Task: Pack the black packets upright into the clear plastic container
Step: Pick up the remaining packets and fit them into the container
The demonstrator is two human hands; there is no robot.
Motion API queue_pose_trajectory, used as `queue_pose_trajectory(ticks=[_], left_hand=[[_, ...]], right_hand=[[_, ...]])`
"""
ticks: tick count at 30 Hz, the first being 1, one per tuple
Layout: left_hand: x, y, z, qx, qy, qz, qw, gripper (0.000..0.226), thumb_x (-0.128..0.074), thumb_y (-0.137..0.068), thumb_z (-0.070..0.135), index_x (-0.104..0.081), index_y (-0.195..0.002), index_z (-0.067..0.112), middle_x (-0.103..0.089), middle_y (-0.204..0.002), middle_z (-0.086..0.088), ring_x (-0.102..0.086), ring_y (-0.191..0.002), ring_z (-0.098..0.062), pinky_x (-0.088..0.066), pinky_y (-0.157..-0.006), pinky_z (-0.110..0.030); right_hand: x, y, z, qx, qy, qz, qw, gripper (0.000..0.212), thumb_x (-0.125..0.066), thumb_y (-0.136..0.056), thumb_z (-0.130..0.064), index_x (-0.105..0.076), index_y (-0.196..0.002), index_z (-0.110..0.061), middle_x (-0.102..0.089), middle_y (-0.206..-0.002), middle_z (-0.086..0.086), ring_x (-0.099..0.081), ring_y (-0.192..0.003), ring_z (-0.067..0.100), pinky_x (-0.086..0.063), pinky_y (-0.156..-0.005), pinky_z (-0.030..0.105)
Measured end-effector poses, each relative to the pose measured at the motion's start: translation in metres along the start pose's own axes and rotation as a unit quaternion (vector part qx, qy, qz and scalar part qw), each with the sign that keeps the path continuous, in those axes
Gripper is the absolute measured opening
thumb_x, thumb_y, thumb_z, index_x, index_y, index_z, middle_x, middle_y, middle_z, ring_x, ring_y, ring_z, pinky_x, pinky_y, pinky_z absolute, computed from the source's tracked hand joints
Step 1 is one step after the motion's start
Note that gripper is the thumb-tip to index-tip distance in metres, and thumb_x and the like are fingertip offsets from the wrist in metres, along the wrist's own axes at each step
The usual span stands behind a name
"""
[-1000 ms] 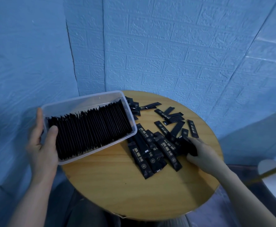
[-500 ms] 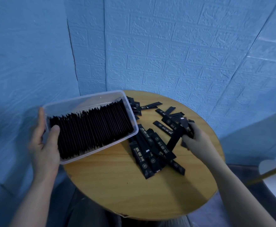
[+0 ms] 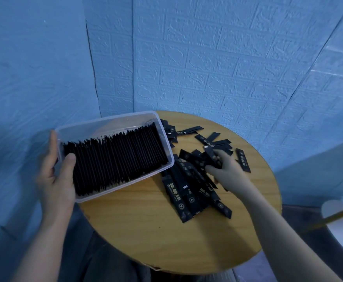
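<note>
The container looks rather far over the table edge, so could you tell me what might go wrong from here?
The container hangs partly off the table, steadied only by the left hand; it could tip if released. The right hand grips several packets bunched unevenly, so some may slip. The row already looks nearly full, so forcing more in may crumple packets.

Pale printed marks are seen on the loose black packets (image 3: 179, 197) at centre frame, but nothing can be read.
</note>
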State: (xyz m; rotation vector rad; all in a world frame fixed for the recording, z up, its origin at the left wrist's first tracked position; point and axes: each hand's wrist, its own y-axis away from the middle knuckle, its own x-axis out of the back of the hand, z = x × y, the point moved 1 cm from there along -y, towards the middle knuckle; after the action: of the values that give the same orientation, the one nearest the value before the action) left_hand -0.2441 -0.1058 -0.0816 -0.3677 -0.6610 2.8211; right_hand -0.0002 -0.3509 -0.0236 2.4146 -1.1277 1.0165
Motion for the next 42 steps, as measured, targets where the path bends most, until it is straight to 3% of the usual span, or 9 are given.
queue_pose_trajectory(ticks=[5, 8, 11, 15, 22, 28, 33, 37, 42], left_hand=[[0.0, -0.001, -0.002, 0.005, 0.01, -0.002, 1.0, 0.057, -0.051, -0.099, 0.005, -0.039, -0.14, 0.043, -0.038, -0.148, 0.023, -0.034, -0.139, 0.004, -0.026, -0.118, -0.027], [0.001, -0.001, -0.003, 0.005, 0.013, -0.001, 1.0, 0.057, -0.052, -0.099, 0.007, -0.041, -0.138, 0.047, -0.04, -0.147, 0.024, -0.035, -0.139, 0.002, -0.026, -0.118, -0.03], [0.001, -0.001, 0.0, 0.008, 0.009, 0.0, 1.0, 0.057, -0.052, -0.098, 0.009, -0.043, -0.134, 0.053, -0.043, -0.139, 0.034, -0.035, -0.138, 0.004, -0.027, -0.118, -0.032], [0.001, 0.0, -0.001, 0.009, 0.009, 0.001, 1.0, 0.057, -0.053, -0.098, 0.011, -0.044, -0.133, 0.055, -0.045, -0.136, 0.035, -0.036, -0.137, 0.004, -0.027, -0.118, -0.033], [0.001, -0.001, -0.002, 0.018, 0.011, -0.002, 1.0, 0.058, -0.052, -0.099, 0.009, -0.044, -0.134, 0.054, -0.049, -0.131, 0.035, -0.039, -0.134, 0.005, -0.028, -0.117, -0.034], [0.001, 0.001, 0.001, 0.016, 0.012, -0.006, 1.0, 0.057, -0.052, -0.1, 0.009, -0.04, -0.139, 0.049, -0.045, -0.136, 0.034, -0.038, -0.134, 0.008, -0.029, -0.115, -0.026], [0.001, 0.001, 0.0, 0.013, 0.009, -0.007, 1.0, 0.058, -0.052, -0.099, 0.009, -0.043, -0.135, 0.054, -0.046, -0.134, 0.037, -0.037, -0.135, 0.008, -0.028, -0.116, -0.03], [0.003, -0.001, -0.004, 0.009, 0.006, -0.007, 1.0, 0.058, -0.053, -0.099, 0.01, -0.044, -0.134, 0.056, -0.045, -0.139, 0.031, -0.037, -0.136, 0.004, -0.028, -0.117, -0.033], [0.001, -0.001, -0.004, 0.004, 0.009, 0.002, 1.0, 0.058, -0.052, -0.098, 0.005, -0.044, -0.136, 0.049, -0.049, -0.132, 0.033, -0.04, -0.134, 0.006, -0.029, -0.115, -0.027]], right_hand=[[-0.023, -0.011, 0.008, -0.042, 0.031, 0.026, 0.998, 0.056, -0.057, -0.093, -0.031, -0.037, -0.144, -0.017, -0.057, -0.124, 0.005, -0.063, -0.098, 0.02, -0.055, -0.085, 0.041], [-0.026, -0.009, 0.008, -0.037, 0.046, 0.019, 0.998, 0.074, -0.056, -0.087, -0.058, -0.036, -0.145, -0.016, -0.048, -0.137, 0.007, -0.049, -0.12, 0.021, -0.045, -0.098, 0.038], [-0.032, 0.001, 0.001, -0.062, 0.138, -0.045, 0.987, 0.113, -0.045, -0.066, -0.087, -0.021, -0.153, -0.018, -0.033, -0.152, 0.007, -0.025, -0.141, 0.027, -0.026, -0.112, 0.05], [-0.045, 0.003, -0.002, -0.056, 0.292, -0.085, 0.951, 0.134, -0.044, -0.055, -0.094, 0.005, -0.154, -0.018, -0.022, -0.158, 0.007, -0.016, -0.146, 0.028, -0.017, -0.115, 0.051], [-0.035, -0.016, -0.001, -0.046, 0.294, -0.045, 0.954, 0.101, -0.065, -0.076, -0.065, -0.018, -0.152, -0.018, -0.04, -0.148, 0.003, -0.035, -0.137, 0.026, -0.025, -0.11, 0.049], [-0.025, -0.025, -0.002, -0.076, 0.19, -0.085, 0.975, 0.047, -0.073, -0.076, -0.036, -0.05, -0.114, -0.019, -0.062, -0.103, 0.001, -0.061, -0.093, 0.02, -0.054, -0.085, 0.041], [-0.008, -0.022, -0.004, -0.069, 0.033, -0.048, 0.996, 0.028, -0.07, -0.08, -0.019, -0.058, -0.105, -0.018, -0.066, -0.084, 0.004, -0.064, -0.072, 0.018, -0.054, -0.065, 0.034], [0.004, -0.019, -0.002, -0.046, -0.076, 0.001, 0.996, 0.028, -0.072, -0.08, -0.013, -0.061, -0.105, -0.016, -0.071, -0.087, 0.012, -0.068, -0.083, 0.031, -0.056, -0.076, 0.045], [0.008, -0.012, -0.003, -0.023, -0.292, 0.071, 0.953, 0.026, -0.071, -0.083, -0.005, -0.063, -0.107, -0.005, -0.075, -0.087, 0.006, -0.072, -0.088, 0.022, -0.055, -0.084, 0.043]])
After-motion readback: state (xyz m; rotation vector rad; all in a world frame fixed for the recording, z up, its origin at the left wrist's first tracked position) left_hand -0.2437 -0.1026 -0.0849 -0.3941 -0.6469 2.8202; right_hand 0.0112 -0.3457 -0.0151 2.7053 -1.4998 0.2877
